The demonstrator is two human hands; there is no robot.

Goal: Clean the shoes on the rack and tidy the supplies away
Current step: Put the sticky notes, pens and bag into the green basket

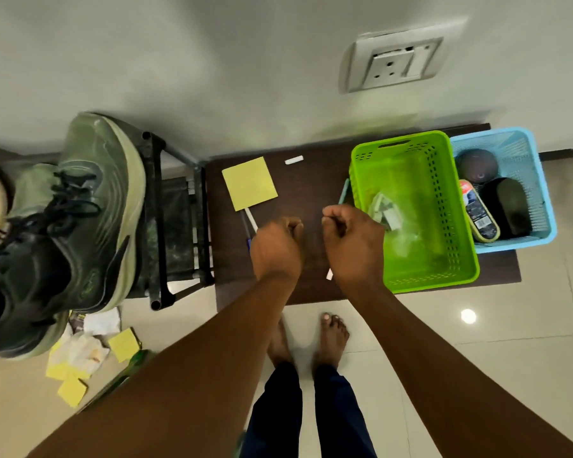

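A dark green sneaker [80, 209] with black laces sits on top of the black shoe rack [176, 223] at the left. My left hand [275, 249] and my right hand [353, 242] hover side by side over the dark brown low table [311, 183], both with fingers curled into fists; nothing shows inside them. A blue pen [248, 243] and a white strip [251, 219] lie just left of my left hand. A small white scrap [329, 274] pokes out beside my right wrist. A yellow square cloth [248, 183] lies on the table.
A green basket [457, 206] holding crumpled wrappers stands on the table's right; behind it a blue basket [540, 190] holds a polish tin, a brush and a polish applicator. Yellow squares and papers [80, 355] litter the floor under the rack. My bare feet stand before the table.
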